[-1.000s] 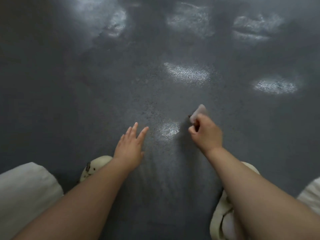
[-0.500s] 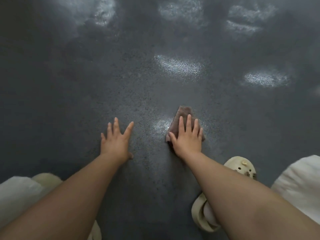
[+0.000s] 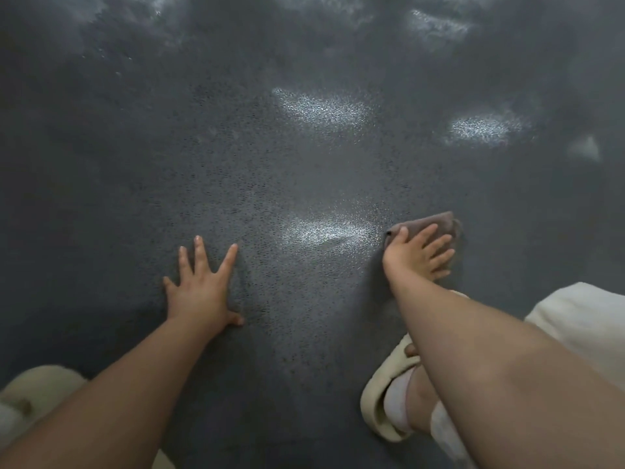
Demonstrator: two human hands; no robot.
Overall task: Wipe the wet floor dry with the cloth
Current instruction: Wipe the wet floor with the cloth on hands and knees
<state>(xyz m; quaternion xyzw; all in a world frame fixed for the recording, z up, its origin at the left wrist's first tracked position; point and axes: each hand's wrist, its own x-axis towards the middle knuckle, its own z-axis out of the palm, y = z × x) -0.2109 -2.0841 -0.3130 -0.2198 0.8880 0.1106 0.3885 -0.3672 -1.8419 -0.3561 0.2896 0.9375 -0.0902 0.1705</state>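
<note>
On the floor, head view, looking down:
floor (image 3: 142, 184): dark grey, speckled, textured; one surface fills the view.
wet patches: several pale shiny spots; nearest one (image 3: 324, 231) between the two hands, two more further out (image 3: 321, 108) and (image 3: 483, 128), more at the top edge, blurred.
cloth (image 3: 436, 221): one, brownish, flat on the floor just right of the nearest patch, mostly covered by the right hand.
right hand (image 3: 417, 255): palm down on the cloth, fingers (image 3: 439, 245) straight and slightly spread, pressing it to the floor; thumb at the cloth's left edge.
left hand (image 3: 199, 289): flat on bare floor, fingers (image 3: 199, 255) spread wide, holds nothing; well apart from the cloth.
slippers: two, cream; right (image 3: 382, 394) under the right forearm, left (image 3: 37, 387) at the lower left corner, partly hidden.
clothing (image 3: 581, 319): pale fabric at right edge.
writing: none readable.
</note>
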